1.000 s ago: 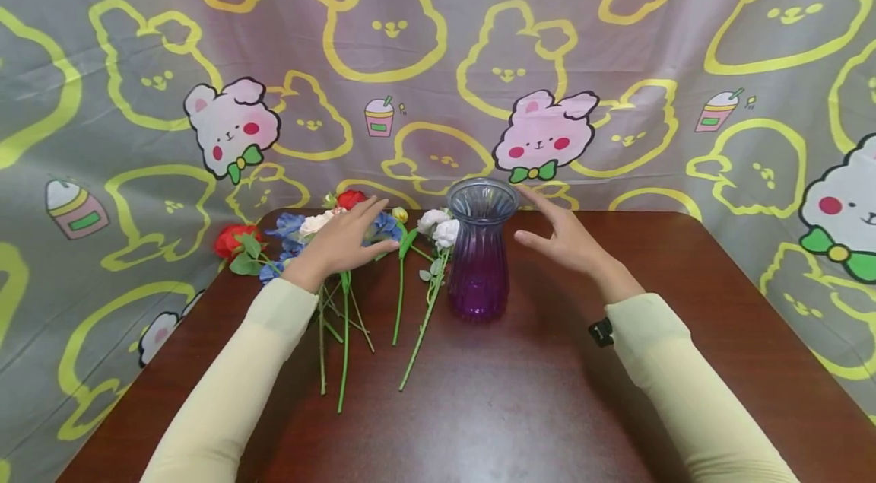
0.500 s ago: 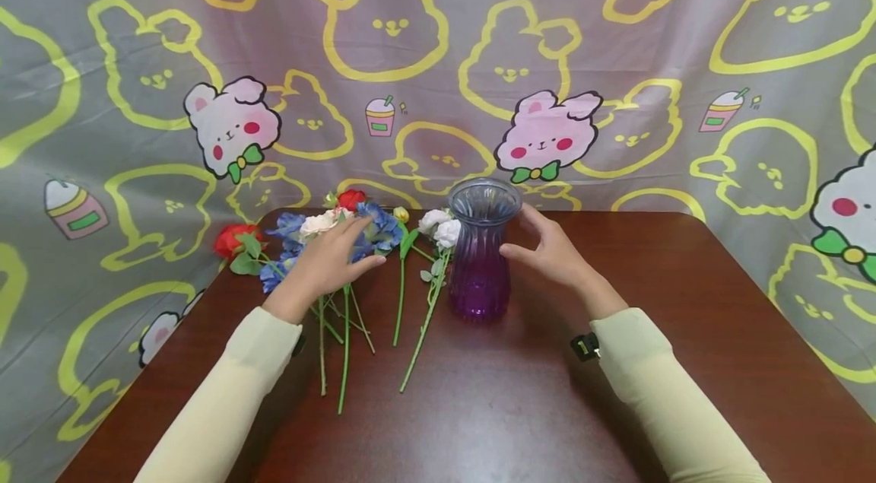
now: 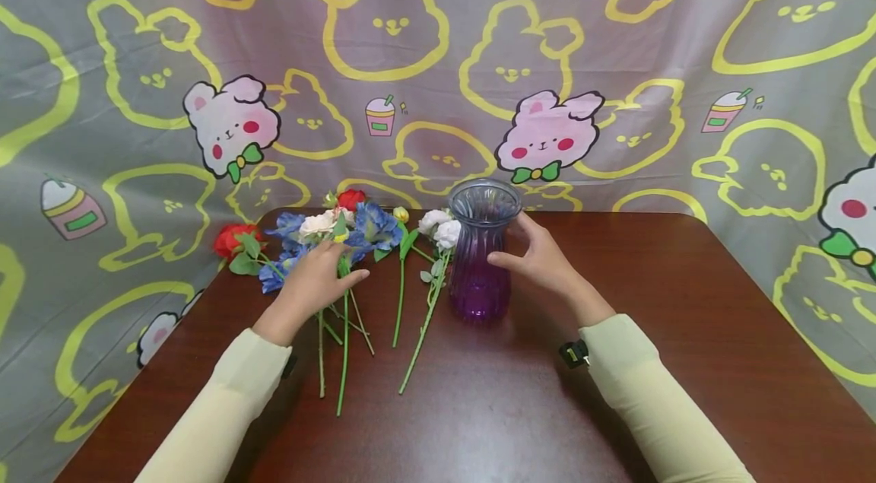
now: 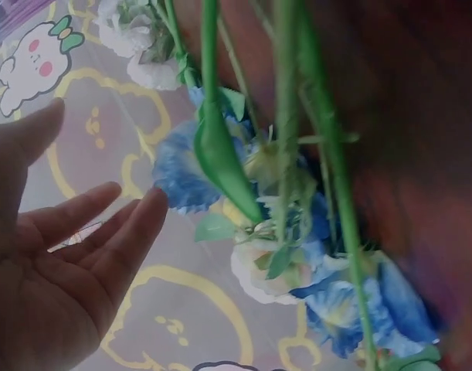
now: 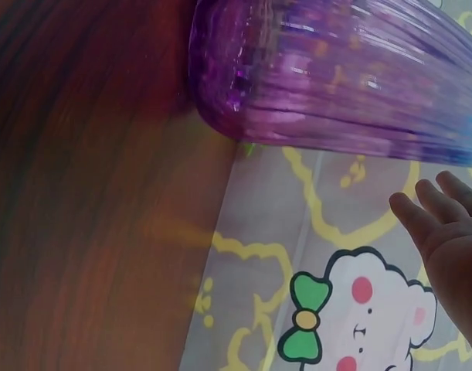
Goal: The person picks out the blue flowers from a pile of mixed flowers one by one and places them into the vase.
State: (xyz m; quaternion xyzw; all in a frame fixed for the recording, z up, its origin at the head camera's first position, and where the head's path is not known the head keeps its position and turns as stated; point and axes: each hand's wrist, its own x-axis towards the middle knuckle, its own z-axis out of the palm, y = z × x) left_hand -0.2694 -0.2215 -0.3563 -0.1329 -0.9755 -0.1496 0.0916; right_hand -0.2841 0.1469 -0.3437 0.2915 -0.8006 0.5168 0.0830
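Observation:
A ribbed glass vase (image 3: 479,278), purple below and clear grey at the flared rim, stands upright on the table. My right hand (image 3: 550,262) is at its right side, thumb in front of the vase and fingers near its neck; the right wrist view has these fingers (image 5: 421,216) extended, with a gap to the glass (image 5: 313,85). Over the flower stems on the left is my left hand (image 3: 311,285), holding nothing. Its fingers (image 4: 135,239) reach toward a blue flower (image 4: 189,166) in the left wrist view. Blue flowers (image 3: 376,228) and a cream flower (image 3: 316,224) lie beyond it.
White flowers (image 3: 446,232) on a long stem lie just left of the vase. A red flower (image 3: 236,239) is at the table's left edge, another red flower (image 3: 351,199) at the back. Behind the brown table (image 3: 657,300) hangs a patterned cloth (image 3: 424,4).
My right hand has moved left, up to the vase. My left hand has drawn back and down to the left, uncovering more of the blue flowers. Vase and flowers stay put.

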